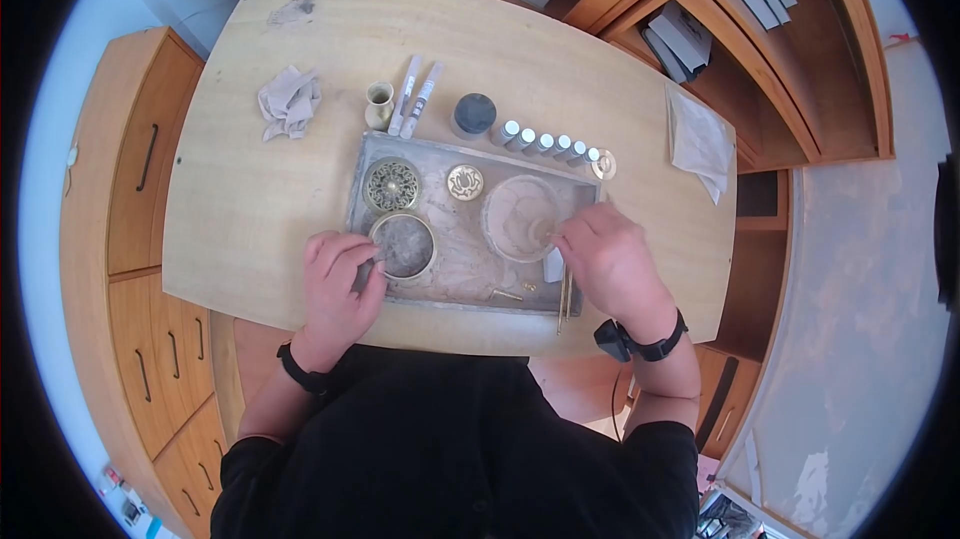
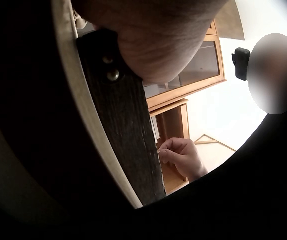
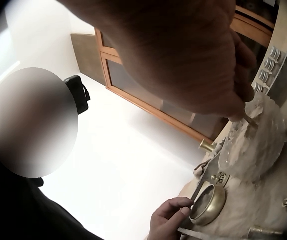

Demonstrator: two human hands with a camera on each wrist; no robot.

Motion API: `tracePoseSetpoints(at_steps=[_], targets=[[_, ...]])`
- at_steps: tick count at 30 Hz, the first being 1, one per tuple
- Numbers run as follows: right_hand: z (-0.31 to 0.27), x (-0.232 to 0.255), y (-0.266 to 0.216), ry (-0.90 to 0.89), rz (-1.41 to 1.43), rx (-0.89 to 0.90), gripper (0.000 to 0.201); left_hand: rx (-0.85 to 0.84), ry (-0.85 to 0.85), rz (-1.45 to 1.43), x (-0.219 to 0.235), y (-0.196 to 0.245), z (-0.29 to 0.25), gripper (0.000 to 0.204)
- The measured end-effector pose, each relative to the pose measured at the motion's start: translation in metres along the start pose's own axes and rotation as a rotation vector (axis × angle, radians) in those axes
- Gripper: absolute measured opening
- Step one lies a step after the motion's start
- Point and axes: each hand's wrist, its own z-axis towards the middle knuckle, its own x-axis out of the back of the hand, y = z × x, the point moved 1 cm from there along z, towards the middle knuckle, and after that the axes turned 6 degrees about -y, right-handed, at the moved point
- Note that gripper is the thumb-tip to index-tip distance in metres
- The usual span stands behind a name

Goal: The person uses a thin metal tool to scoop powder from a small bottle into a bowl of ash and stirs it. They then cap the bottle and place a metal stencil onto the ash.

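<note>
A grey tray (image 1: 460,264) lies on the wooden table (image 1: 280,219). On its near left stands a brass bowl (image 1: 403,245) of grey ash. My left hand (image 1: 340,277) grips that bowl's left rim between thumb and curled fingers; the right wrist view shows the left hand (image 3: 171,216) on the brass bowl (image 3: 208,202). My right hand (image 1: 598,247) pinches a thin metal tool (image 3: 248,119) over the right edge of a clear bowl (image 1: 521,217) of pale powder. A pierced brass lid (image 1: 391,185) and a small brass disc (image 1: 465,182) lie at the tray's back.
Behind the tray stand a small brass vase (image 1: 379,104), two white tubes (image 1: 415,97), a dark jar (image 1: 473,115) and a row of silver-capped cylinders (image 1: 550,143). Cloths lie back left (image 1: 289,101) and right (image 1: 699,142). Brass sticks (image 1: 565,301) lie at the tray's front.
</note>
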Motion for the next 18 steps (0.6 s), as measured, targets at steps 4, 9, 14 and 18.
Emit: tracePoseSetpoints(at_steps=[4, 9, 14, 18], targets=[[-0.001, -0.002, -0.001, -0.047, -0.003, 0.016, 0.012, 0.000, -0.003, 0.007, 0.001, 0.001, 0.000, 0.031], [-0.001, -0.007, -0.005, -0.021, 0.052, 0.057, 0.011, 0.000, 0.001, 0.008, 0.001, 0.001, 0.001, 0.030], [0.002, -0.009, -0.009, -0.002, 0.080, 0.091, 0.012, 0.005, -0.001, 0.010, 0.001, 0.001, 0.001, 0.030], [0.005, -0.010, -0.010, 0.004, 0.081, 0.137, 0.016, 0.007, -0.001, 0.006, 0.001, 0.001, 0.001, 0.030]])
